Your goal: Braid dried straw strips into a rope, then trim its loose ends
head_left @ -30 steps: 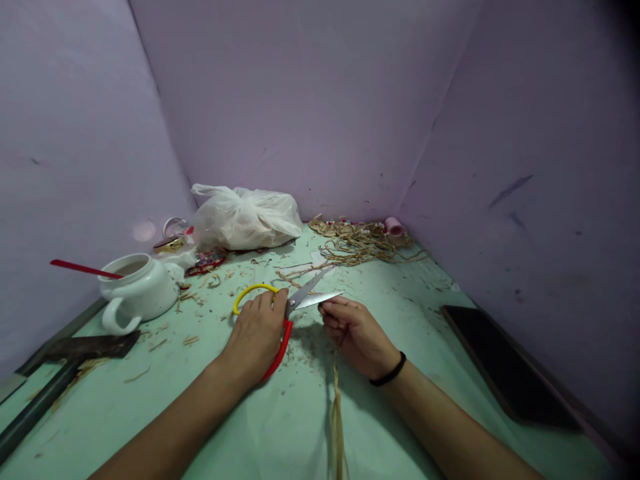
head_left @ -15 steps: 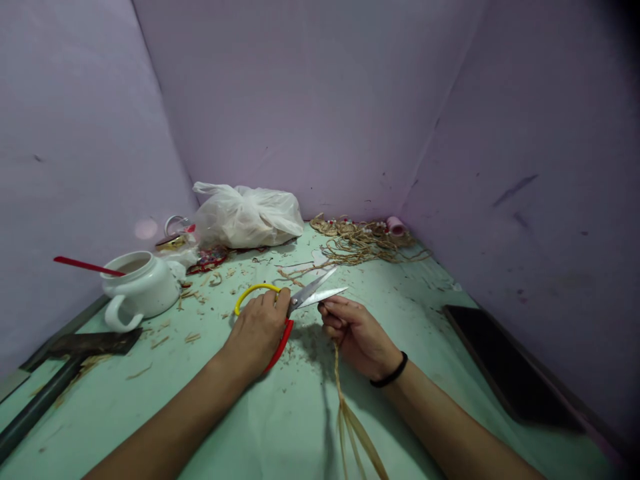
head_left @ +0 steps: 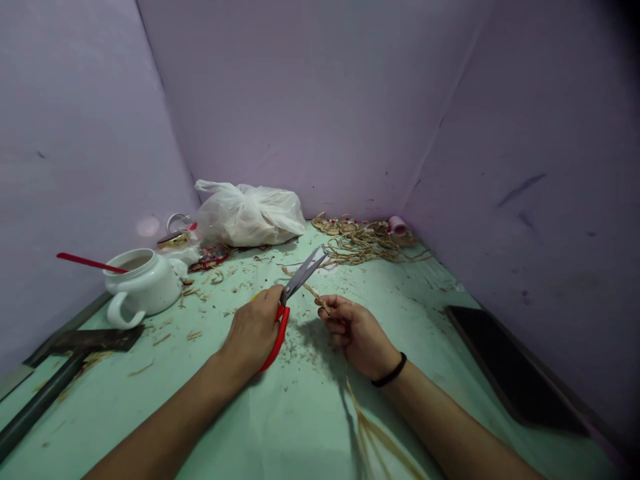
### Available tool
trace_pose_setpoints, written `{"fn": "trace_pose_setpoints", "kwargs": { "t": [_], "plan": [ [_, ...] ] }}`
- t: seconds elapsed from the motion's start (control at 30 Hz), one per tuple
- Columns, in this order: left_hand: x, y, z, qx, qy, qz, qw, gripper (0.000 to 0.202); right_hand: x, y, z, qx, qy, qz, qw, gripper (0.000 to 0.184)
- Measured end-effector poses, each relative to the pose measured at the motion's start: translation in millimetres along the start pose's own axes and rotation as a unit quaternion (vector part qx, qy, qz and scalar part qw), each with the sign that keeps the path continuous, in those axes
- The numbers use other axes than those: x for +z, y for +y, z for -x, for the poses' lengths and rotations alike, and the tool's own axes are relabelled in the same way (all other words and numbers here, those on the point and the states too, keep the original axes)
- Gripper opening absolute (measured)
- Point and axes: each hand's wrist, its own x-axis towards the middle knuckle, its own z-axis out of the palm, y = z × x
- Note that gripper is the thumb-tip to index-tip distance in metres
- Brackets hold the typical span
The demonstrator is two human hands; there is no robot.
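Observation:
My left hand [head_left: 254, 330] is closed round the red and yellow handles of a pair of scissors [head_left: 293, 292], whose steel blades are nearly shut and point up and to the right. My right hand [head_left: 356, 331] is pinched on a bundle of tan straw fibre [head_left: 367, 427]; a short end sticks up beside the blades and the rest trails down under my wrist toward me. A black band sits on my right wrist. Both hands hover just above the pale green table [head_left: 280, 413].
A white teapot [head_left: 143, 288] with a red stick stands at the left, a tied white plastic bag [head_left: 247, 215] behind it. Tangled straw cord [head_left: 365, 243] lies at the back corner. A dark flat slab [head_left: 505, 363] lies right, a dark tool [head_left: 60, 367] left. Purple walls enclose the table.
The scissor blades have gone from open to nearly shut and swung upward. My right hand has stayed put while the straw strands below it spread and shifted to the right.

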Motion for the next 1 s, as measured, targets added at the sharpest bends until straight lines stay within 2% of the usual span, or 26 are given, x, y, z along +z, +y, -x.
{"fn": "trace_pose_setpoints", "kwargs": {
  "t": [0.17, 0.3, 0.5, 0.67, 0.8, 1.0],
  "plan": [
    [5.2, 0, -1, 0.005, 0.002, 0.002, 1.000, 0.026, 0, 0, 1, -0.026, 0.005, 0.035, 0.999, 0.023],
    [9.9, -1, -2, 0.036, 0.018, -0.030, 0.999, 0.031, 1, 3, -1, -0.053, 0.002, 0.034, 0.998, 0.024],
    [14.0, -2, -2, 0.093, 0.026, -0.109, 0.989, 0.040, 2, 3, -3, -0.074, 0.010, -0.010, 0.997, 0.014],
    [17.1, -3, -3, 0.106, 0.047, -0.152, 0.982, 0.043, 3, 1, -2, -0.080, 0.012, -0.031, 0.996, 0.029],
    [19.3, -4, -4, 0.105, 0.059, -0.169, 0.978, 0.042, 4, 1, -1, -0.088, 0.012, -0.006, 0.996, 0.022],
    [17.7, -2, -2, 0.102, 0.044, -0.176, 0.978, 0.039, 3, 3, -1, -0.092, 0.012, 0.011, 0.996, 0.014]
  ]
}}
